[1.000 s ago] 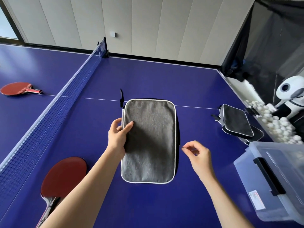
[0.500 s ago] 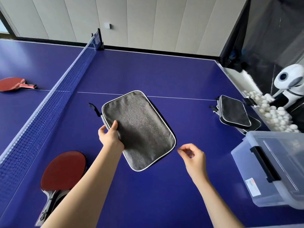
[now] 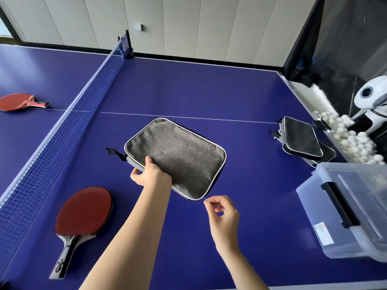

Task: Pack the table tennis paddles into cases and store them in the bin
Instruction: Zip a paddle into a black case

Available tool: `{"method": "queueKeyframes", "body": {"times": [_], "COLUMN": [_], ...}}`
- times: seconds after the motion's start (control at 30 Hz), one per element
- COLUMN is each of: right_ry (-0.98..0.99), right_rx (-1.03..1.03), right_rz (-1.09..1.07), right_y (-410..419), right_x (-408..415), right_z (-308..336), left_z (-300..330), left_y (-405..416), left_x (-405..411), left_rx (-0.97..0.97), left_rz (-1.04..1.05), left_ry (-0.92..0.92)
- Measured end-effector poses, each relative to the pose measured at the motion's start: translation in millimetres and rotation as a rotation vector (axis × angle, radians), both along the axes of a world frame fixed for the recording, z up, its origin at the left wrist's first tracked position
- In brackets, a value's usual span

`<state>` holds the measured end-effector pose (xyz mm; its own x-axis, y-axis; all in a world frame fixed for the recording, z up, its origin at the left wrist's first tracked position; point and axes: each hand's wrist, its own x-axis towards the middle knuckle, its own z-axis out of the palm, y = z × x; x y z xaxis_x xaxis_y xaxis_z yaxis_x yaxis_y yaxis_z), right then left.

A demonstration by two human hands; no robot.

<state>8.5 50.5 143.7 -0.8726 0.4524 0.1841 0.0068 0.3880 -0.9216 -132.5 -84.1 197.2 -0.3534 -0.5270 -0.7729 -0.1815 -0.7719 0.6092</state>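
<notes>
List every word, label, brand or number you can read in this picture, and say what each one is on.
Nothing can be read.
White sticker with a red mark on the clear plastic bin, at: print too small and blurred.
Near red paddle: markings on its handle, too blurred.
Grey case under the left hand: no text visible.
Far red paddle: none visible.

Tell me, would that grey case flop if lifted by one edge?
Probably only a little: the grey case lies flat with crisp piped edges, suggesting padding. Its woven fabric likely grips well. The left hand steadies it alone, so it seems light.
</notes>
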Motion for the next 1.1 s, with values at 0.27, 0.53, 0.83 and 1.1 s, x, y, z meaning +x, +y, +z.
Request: {"method": "queueKeyframes", "body": {"times": [0.27, 0.53, 0.83, 1.1], "right_ry": [0.041, -0.005, -0.245, -0.500], "right_rx": [-0.050, -0.040, -0.280, -0.820], "right_rz": [-0.079, 0.003, 0.040, 0.444], "right_y": [-37, -28, 76, 79], "right_x": [13, 14, -46, -34], "right_z": [-14, -14, 26, 26], "left_z": [-2, -13, -39, -40], "left_y": [14, 0, -28, -20], "left_x": [8, 11, 34, 42], "left_rx": [-0.004, -0.091, -0.044, -0.038], "left_rz": [0.005, -0.052, -0.550, -0.739], "left_ry": [0.049, 0.123, 0.320, 0.375]}}
